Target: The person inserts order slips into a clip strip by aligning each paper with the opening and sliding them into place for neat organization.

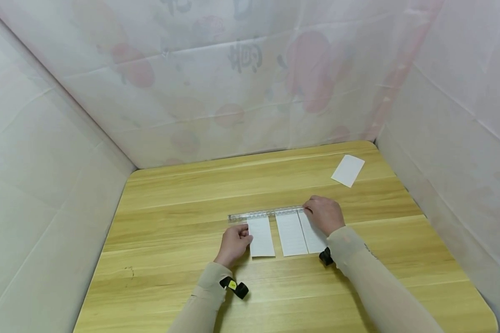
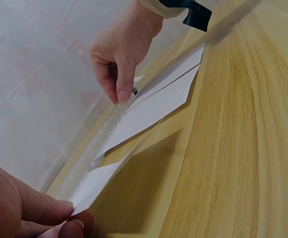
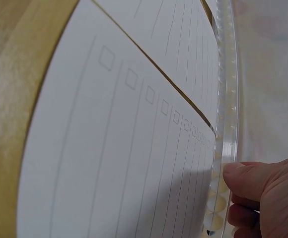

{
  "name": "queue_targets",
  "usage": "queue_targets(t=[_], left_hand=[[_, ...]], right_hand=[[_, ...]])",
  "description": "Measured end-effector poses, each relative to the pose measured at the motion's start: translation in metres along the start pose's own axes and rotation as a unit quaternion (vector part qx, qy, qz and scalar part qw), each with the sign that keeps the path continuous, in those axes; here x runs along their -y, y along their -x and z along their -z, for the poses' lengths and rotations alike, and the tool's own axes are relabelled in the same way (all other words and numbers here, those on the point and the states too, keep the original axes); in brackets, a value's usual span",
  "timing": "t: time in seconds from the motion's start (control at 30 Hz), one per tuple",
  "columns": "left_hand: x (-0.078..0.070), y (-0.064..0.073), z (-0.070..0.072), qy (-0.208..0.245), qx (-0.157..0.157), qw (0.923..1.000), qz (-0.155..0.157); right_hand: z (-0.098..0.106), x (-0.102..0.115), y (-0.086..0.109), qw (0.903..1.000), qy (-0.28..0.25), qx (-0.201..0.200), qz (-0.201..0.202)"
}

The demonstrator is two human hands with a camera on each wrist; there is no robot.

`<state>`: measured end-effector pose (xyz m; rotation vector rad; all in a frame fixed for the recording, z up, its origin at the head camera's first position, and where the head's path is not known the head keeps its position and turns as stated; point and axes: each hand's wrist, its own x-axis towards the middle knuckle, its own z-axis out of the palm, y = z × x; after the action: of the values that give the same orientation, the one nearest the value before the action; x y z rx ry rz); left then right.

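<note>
A clear ruler (image 1: pixel 250 215) with a wavy edge lies across the top edges of three white lined cards. My right hand (image 1: pixel 325 213) pinches its right end between thumb and curled fingers. Below that hand, the right card (image 1: pixel 314 236) sits beside the middle card (image 1: pixel 291 233), a thin strip of wood between them. My left hand (image 1: pixel 234 243) pinches the left edge of the left card (image 1: pixel 261 237). In the left wrist view this left card (image 2: pixel 97 183) is tilted, its near side raised and casting a shadow. Printed checkboxes and lines show on the right card (image 3: pixel 119 148) in the right wrist view.
Another white card (image 1: pixel 348 170) lies at the back right of the wooden table (image 1: pixel 171 199). Pale printed cloth walls (image 1: pixel 233 92) stand behind the table and on both sides. Each wrist wears a black strap (image 1: pixel 234 286).
</note>
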<state>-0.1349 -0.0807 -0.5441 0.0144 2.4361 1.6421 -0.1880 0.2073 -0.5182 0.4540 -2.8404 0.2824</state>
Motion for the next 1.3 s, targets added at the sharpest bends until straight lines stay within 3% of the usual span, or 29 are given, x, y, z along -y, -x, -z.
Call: queue_targets(t=[0.33,1.3], left_hand=[[0.002,-0.002,-0.003,0.039,-0.009,0.9989,0.025],[-0.007,-0.003,-0.012,0.031,-0.015,0.9988,0.035]], right_hand=[[-0.001,0.000,0.000,1.0000,0.005,0.006,-0.003],[0.000,-0.001,-0.001,0.9999,0.005,0.008,0.002]])
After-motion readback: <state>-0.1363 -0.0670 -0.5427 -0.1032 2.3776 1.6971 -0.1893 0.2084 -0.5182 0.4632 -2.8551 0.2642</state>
